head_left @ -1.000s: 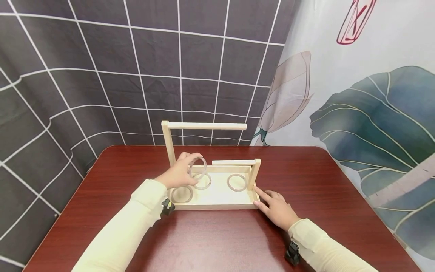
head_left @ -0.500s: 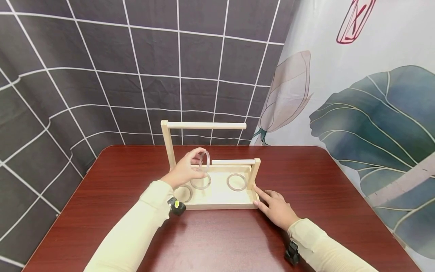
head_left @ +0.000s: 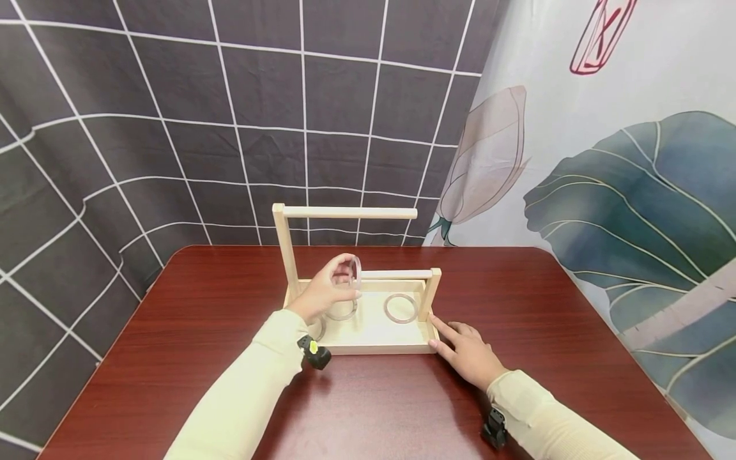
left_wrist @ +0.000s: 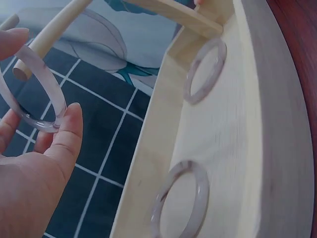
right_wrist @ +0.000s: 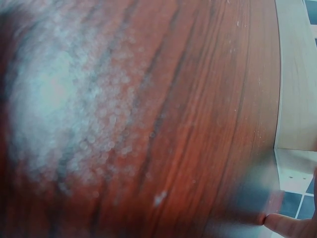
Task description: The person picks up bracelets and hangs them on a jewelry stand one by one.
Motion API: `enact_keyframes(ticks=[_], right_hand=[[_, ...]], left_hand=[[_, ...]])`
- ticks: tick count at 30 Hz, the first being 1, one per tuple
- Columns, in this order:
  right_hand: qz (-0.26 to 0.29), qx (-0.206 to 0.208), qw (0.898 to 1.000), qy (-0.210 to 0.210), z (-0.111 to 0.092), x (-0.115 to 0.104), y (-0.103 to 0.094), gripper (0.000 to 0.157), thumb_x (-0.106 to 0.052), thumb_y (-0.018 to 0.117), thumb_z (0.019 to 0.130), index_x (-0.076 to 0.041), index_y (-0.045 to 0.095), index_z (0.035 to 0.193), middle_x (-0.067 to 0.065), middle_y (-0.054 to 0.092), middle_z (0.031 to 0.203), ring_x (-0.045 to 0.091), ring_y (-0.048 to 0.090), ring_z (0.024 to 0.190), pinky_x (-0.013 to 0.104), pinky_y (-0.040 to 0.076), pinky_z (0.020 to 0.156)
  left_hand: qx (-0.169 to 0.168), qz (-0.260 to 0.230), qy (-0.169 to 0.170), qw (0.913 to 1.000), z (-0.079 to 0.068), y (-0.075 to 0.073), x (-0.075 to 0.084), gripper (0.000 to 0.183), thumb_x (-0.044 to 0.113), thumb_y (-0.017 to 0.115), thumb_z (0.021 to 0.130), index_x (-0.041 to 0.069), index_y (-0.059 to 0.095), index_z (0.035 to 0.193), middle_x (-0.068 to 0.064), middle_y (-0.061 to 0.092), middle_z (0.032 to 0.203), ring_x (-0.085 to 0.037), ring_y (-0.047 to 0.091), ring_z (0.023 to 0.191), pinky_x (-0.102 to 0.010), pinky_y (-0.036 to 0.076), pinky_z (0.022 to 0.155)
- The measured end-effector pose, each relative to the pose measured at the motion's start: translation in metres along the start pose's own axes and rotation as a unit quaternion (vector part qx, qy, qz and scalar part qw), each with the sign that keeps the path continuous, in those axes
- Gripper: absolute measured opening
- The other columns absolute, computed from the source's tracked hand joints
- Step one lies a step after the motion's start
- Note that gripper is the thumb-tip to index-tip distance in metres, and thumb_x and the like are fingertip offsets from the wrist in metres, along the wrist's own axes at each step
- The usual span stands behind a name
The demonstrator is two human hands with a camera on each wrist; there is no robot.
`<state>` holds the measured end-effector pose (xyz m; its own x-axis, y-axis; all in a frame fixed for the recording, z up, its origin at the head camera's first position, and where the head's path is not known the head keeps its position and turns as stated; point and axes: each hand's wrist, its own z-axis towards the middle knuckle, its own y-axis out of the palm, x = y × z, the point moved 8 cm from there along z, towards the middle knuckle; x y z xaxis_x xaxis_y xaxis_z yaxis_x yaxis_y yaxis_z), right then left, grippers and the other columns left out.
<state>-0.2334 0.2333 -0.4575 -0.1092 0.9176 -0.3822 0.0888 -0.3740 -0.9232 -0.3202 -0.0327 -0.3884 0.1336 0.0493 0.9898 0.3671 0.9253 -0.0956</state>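
Note:
My left hand [head_left: 326, 292] pinches a translucent pale bangle [head_left: 358, 271] between thumb and fingertips, upright above a light wooden tray stand [head_left: 374, 349]. The bangle is at the free end of the lower rod [head_left: 397, 274]; in the left wrist view the rod's end [left_wrist: 21, 71] shows at the ring's opening. I cannot tell whether it passes through. Three more bangles lie in the tray: one at the right [head_left: 386, 308], one below my left hand [head_left: 354, 310] and one at the left [head_left: 322, 329], partly hidden. My right hand [head_left: 470, 356] rests its extended fingers on the tray's right end.
A higher rod [head_left: 351, 213] juts right from a tall post [head_left: 284, 246] on the tray's left. A short post [head_left: 429, 294] carries the lower rod. The stand sits on a reddish-brown table [head_left: 517, 287], with a grid-patterned curtain [head_left: 259, 96] behind it.
My left hand has moved right with the bangle, bringing it to the lower rod's end. The bangle has turned from facing the camera to nearly edge-on. My right hand has stayed put.

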Motion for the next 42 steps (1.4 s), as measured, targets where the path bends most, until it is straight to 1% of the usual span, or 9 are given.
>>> enact_keyframes(ticks=[2, 6, 10, 17, 22, 28, 31, 37, 42], right_hand=[[0.000, -0.001, 1.000, 0.000, 0.000, 0.000, 0.000, 0.065, -0.067, 0.041, 0.092, -0.035, 0.038, 0.148, 0.019, 0.046, 0.138, 0.043, 0.038, 0.130, 0.079, 0.029, 0.087], [0.000, -0.003, 1.000, 0.002, 0.000, 0.000, 0.000, 0.065, -0.067, 0.041, 0.092, -0.035, 0.037, 0.149, 0.019, 0.046, 0.139, 0.043, 0.038, 0.130, 0.079, 0.028, 0.087], [0.000, -0.003, 1.000, 0.003, 0.000, -0.001, 0.000, 0.066, -0.067, 0.041, 0.092, -0.035, 0.037, 0.149, 0.019, 0.046, 0.138, 0.043, 0.039, 0.130, 0.079, 0.028, 0.087], [0.000, -0.004, 1.000, 0.005, 0.000, -0.002, 0.000, 0.063, -0.063, 0.044, 0.093, -0.034, 0.038, 0.149, 0.019, 0.046, 0.138, 0.043, 0.038, 0.130, 0.079, 0.028, 0.087], [0.000, -0.006, 1.000, 0.005, 0.001, -0.002, 0.001, 0.063, -0.064, 0.043, 0.093, -0.035, 0.037, 0.149, 0.019, 0.046, 0.138, 0.042, 0.038, 0.130, 0.079, 0.029, 0.088], [-0.004, -0.003, 1.000, 0.002, 0.000, -0.001, 0.000, 0.065, -0.066, 0.041, 0.092, -0.034, 0.037, 0.149, 0.019, 0.046, 0.138, 0.043, 0.039, 0.129, 0.079, 0.029, 0.087], [-0.004, -0.002, 1.000, 0.001, 0.000, -0.001, 0.000, 0.064, -0.065, 0.042, 0.093, -0.034, 0.038, 0.149, 0.019, 0.046, 0.138, 0.043, 0.039, 0.129, 0.079, 0.029, 0.087], [-0.004, 0.000, 1.000, 0.000, 0.000, -0.002, -0.001, 0.064, -0.065, 0.042, 0.092, -0.034, 0.038, 0.149, 0.019, 0.047, 0.138, 0.043, 0.039, 0.129, 0.079, 0.030, 0.086], [-0.007, 0.001, 1.000, -0.001, 0.000, -0.001, 0.000, 0.065, -0.066, 0.040, 0.092, -0.034, 0.038, 0.149, 0.019, 0.047, 0.137, 0.043, 0.039, 0.129, 0.079, 0.030, 0.086]], left_hand=[[0.002, -0.027, -0.008, 0.9996, 0.001, 0.003, -0.003, 0.071, -0.009, 0.069, 0.075, -0.002, 0.038, 0.139, -0.027, 0.045, 0.119, -0.028, 0.052, 0.104, -0.030, 0.043, 0.089], [0.007, -0.069, -0.021, 0.9973, 0.003, 0.008, -0.009, 0.071, -0.012, 0.066, 0.075, -0.002, 0.037, 0.140, -0.019, 0.045, 0.115, -0.020, 0.051, 0.099, -0.025, 0.045, 0.084], [0.015, -0.091, -0.024, 0.9955, 0.006, 0.012, -0.013, 0.072, -0.013, 0.064, 0.076, -0.001, 0.036, 0.141, -0.010, 0.046, 0.110, -0.017, 0.053, 0.098, -0.024, 0.046, 0.082], [0.013, -0.148, -0.036, 0.9882, 0.011, 0.023, -0.016, 0.073, -0.015, 0.060, 0.078, 0.001, 0.034, 0.144, -0.008, 0.046, 0.109, -0.012, 0.054, 0.095, -0.021, 0.048, 0.079], [0.014, -0.177, -0.046, 0.9830, 0.013, 0.029, -0.021, 0.074, -0.016, 0.059, 0.078, 0.003, 0.032, 0.145, -0.011, 0.046, 0.112, -0.012, 0.053, 0.094, -0.021, 0.049, 0.076], [0.006, -0.211, -0.050, 0.9761, 0.015, 0.038, -0.024, 0.072, -0.017, 0.055, 0.080, 0.002, 0.030, 0.145, -0.010, 0.043, 0.115, -0.013, 0.052, 0.094, -0.020, 0.049, 0.079], [-0.003, -0.230, -0.052, 0.9718, 0.017, 0.044, -0.024, 0.072, -0.018, 0.053, 0.081, 0.002, 0.029, 0.145, -0.008, 0.046, 0.112, -0.011, 0.054, 0.093, -0.021, 0.049, 0.080], [-0.018, -0.254, -0.053, 0.9656, 0.020, 0.053, -0.024, 0.071, -0.018, 0.051, 0.082, 0.004, 0.028, 0.145, -0.011, 0.052, 0.106, -0.009, 0.057, 0.088, -0.022, 0.048, 0.078], [-0.021, -0.270, -0.054, 0.9610, 0.022, 0.060, -0.026, 0.071, -0.018, 0.052, 0.082, 0.005, 0.029, 0.145, -0.005, 0.053, 0.105, -0.011, 0.056, 0.090, -0.023, 0.048, 0.079]])
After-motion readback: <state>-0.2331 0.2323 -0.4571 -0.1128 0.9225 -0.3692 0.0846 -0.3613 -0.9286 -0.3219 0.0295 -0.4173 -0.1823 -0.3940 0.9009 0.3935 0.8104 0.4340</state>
